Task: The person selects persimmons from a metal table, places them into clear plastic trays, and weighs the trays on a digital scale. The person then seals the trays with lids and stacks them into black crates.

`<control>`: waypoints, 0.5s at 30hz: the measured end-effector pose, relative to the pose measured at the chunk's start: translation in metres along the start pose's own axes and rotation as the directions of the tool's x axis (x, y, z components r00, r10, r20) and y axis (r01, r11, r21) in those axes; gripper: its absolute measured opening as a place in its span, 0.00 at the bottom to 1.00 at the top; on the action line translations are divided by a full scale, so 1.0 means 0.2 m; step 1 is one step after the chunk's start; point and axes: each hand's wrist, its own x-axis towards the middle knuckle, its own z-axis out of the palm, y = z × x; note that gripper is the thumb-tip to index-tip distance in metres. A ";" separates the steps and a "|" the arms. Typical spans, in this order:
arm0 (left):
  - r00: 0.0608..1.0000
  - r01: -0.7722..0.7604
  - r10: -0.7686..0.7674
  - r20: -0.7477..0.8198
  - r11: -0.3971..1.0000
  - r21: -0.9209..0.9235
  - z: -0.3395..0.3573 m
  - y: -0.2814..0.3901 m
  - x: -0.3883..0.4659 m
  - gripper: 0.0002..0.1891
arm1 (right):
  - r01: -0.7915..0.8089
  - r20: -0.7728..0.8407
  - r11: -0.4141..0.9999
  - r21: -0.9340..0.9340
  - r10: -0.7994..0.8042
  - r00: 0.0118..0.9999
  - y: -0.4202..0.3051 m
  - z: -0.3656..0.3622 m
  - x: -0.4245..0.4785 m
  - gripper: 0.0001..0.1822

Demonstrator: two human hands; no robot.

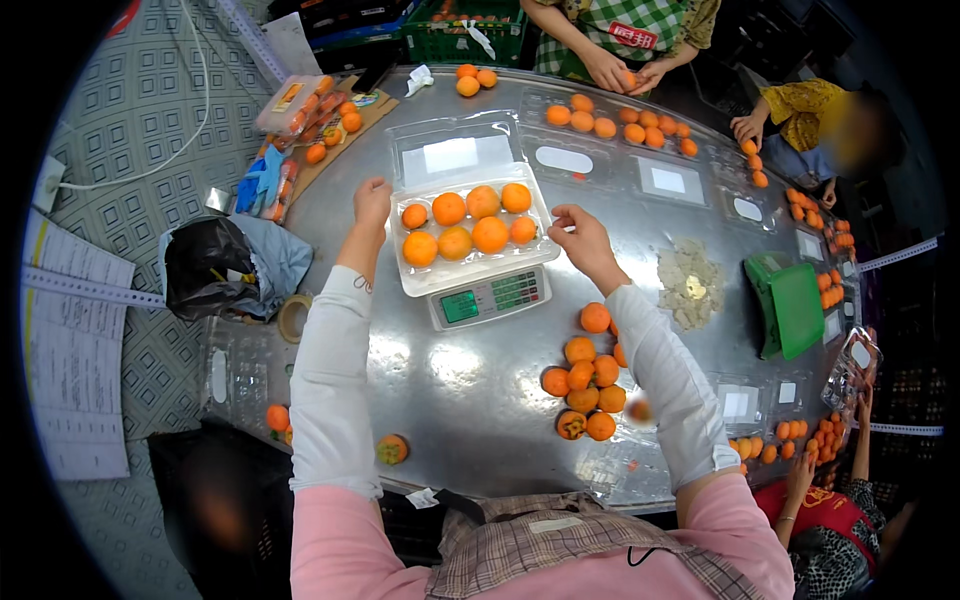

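Note:
A clear plastic clamshell box [469, 223] holds several orange persimmons [490, 235] in two rows, its lid [409, 161] folded back on the far side. Under it is a white tray [480, 279] on a digital scale [491, 296] with a lit green display. My left hand [373, 202] is curled at the box's left edge; whether it grips the plastic cannot be made out. At the right rim of the tray is my right hand [589, 244], thumb and forefinger apart, nothing visible between them. Loose persimmons [581, 375] lie in a group beside my right forearm.
Filled boxes [289, 105] are stacked at the far left, near a bag-lined bin [214, 262] and a tape roll [294, 319]. A green container [784, 304] stands at the right. Co-workers' hands [611, 71] handle fruit around the metal table [450, 405]. Open clamshells [667, 180] lie beyond.

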 end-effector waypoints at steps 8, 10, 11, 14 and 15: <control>0.967 -0.247 0.219 0.129 0.930 0.271 -0.22 -0.14 -0.21 0.22 | 0.418 0.126 0.720 -0.555 -0.424 0.897 -0.17 0.20 0.04 0.19; 0.898 -0.439 0.383 0.216 0.808 0.393 -0.13 -0.12 -0.21 0.23 | 0.416 0.113 0.708 -0.571 -0.434 0.894 -0.11 0.20 0.06 0.18; 0.848 -0.530 0.452 0.277 0.726 0.438 -0.08 -0.09 -0.21 0.23 | 0.406 0.103 0.707 -0.579 -0.431 0.897 -0.07 0.19 0.08 0.18; 0.820 -0.564 0.381 0.428 0.669 0.484 -0.01 0.00 -0.21 0.27 | 0.495 0.189 0.719 -0.487 -0.467 0.864 0.00 0.13 0.14 0.22; 0.818 -0.550 0.314 0.482 0.673 0.495 -0.04 0.05 -0.21 0.27 | 0.564 0.197 0.719 -0.408 -0.533 0.823 0.00 0.09 0.13 0.25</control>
